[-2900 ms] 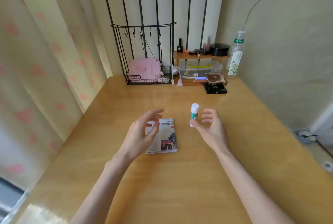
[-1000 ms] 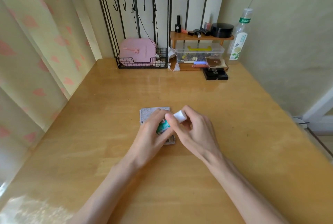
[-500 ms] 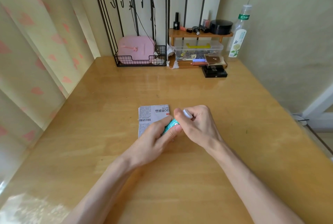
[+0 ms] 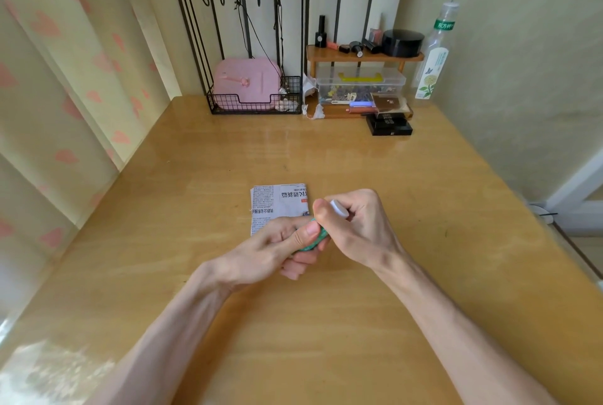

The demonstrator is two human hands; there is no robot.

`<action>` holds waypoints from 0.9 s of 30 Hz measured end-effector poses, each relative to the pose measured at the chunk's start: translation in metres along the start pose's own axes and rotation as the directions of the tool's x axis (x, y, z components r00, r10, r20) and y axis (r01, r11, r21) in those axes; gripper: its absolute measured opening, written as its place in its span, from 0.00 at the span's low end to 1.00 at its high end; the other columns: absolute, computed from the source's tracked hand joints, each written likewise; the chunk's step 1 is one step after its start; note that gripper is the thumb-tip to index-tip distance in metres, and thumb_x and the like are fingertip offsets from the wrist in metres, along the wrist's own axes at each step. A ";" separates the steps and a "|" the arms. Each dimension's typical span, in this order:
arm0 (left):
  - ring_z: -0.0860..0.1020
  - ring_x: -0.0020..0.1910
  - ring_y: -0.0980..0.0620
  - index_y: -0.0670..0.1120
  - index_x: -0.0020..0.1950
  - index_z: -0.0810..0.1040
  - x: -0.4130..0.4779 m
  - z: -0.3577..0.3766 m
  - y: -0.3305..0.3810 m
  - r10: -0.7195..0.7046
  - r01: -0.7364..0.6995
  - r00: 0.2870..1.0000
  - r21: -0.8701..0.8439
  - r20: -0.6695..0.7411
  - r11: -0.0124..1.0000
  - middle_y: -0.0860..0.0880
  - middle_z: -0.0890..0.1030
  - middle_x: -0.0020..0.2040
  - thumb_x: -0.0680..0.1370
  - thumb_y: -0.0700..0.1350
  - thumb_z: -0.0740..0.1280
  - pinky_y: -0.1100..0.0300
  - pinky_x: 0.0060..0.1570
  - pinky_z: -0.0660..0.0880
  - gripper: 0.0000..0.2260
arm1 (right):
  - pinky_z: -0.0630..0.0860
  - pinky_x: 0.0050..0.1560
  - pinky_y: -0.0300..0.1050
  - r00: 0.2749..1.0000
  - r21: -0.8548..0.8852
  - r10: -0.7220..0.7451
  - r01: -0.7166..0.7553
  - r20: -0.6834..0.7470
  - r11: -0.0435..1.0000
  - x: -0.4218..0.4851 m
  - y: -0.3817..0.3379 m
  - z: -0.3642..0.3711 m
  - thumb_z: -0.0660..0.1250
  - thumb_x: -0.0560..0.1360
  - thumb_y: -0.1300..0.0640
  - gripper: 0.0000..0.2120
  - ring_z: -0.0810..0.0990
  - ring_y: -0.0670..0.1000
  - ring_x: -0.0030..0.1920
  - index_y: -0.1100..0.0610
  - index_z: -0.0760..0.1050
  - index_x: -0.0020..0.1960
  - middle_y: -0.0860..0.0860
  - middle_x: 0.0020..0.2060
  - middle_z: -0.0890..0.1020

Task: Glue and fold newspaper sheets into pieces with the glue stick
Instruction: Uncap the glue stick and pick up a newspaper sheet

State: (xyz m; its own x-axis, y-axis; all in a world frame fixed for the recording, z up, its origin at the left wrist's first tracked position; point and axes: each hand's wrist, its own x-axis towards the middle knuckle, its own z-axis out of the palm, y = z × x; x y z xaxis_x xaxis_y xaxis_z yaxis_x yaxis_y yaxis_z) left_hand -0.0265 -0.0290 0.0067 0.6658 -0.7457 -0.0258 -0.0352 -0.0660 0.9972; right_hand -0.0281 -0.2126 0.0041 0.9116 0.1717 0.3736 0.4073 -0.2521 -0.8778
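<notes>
Head view: looks early in the task. Holding the glue stick (image 4: pixel 314 237) just over the near right corner of the folded newspaper (image 4: pixel 277 205) on the tabletop (image 4: pixel 408 182), left hand (image 4: pixel 274 253) grip clamped on the green body, right hand (image 4: pixel 360 228) grip clamped on the white cap. No gluing yet, folding left. Differs from the earliest frame: there upright on the tabletop beside the paper.

One view from the head, facing forward and down over the table (image 4: pixel 163 241) — left hand (image 4: pixel 261 253) and right hand (image 4: pixel 359 228) close, mid-frame, wire rack (image 4: pixel 254 104) far at the back.
</notes>
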 end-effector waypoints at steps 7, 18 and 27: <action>0.71 0.36 0.46 0.43 0.54 0.74 0.007 0.000 -0.025 0.187 -0.065 0.956 0.459 -0.224 0.886 0.46 0.74 0.39 0.86 0.57 0.59 0.45 0.38 0.73 0.18 | 0.57 0.31 0.43 0.990 -0.213 0.028 -0.057 -0.139 0.975 -0.004 0.006 -0.001 0.66 0.80 0.43 0.29 0.59 0.46 0.29 0.57 0.56 0.32 0.45 0.26 0.59; 0.63 0.34 0.52 0.43 0.51 0.74 0.001 -0.006 -0.018 0.108 -0.073 0.990 0.329 -0.089 0.941 0.41 0.64 0.39 0.87 0.54 0.58 0.61 0.34 0.66 0.15 | 0.55 0.28 0.40 0.997 -0.045 0.031 -0.034 -0.064 0.998 -0.001 0.006 0.009 0.62 0.73 0.49 0.23 0.56 0.44 0.26 0.58 0.54 0.28 0.47 0.25 0.57; 0.57 0.30 0.54 0.53 0.44 0.75 -0.013 -0.012 -0.003 -0.050 0.063 0.987 -0.079 0.153 0.995 0.55 0.60 0.33 0.81 0.65 0.63 0.65 0.30 0.58 0.17 | 0.69 0.19 0.54 0.998 -0.058 -0.069 0.069 -0.007 0.996 -0.006 -0.003 0.012 0.64 0.75 0.51 0.22 0.78 0.57 0.21 0.51 0.66 0.23 0.52 0.18 0.66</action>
State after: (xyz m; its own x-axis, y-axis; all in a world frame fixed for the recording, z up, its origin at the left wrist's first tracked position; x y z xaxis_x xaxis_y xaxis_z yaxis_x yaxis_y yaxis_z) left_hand -0.0260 -0.0110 0.0047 0.5448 -0.8341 -0.0865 0.0654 -0.0606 0.9960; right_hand -0.0354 -0.2011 0.0006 0.8815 0.1825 0.4356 0.4717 -0.2949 -0.8310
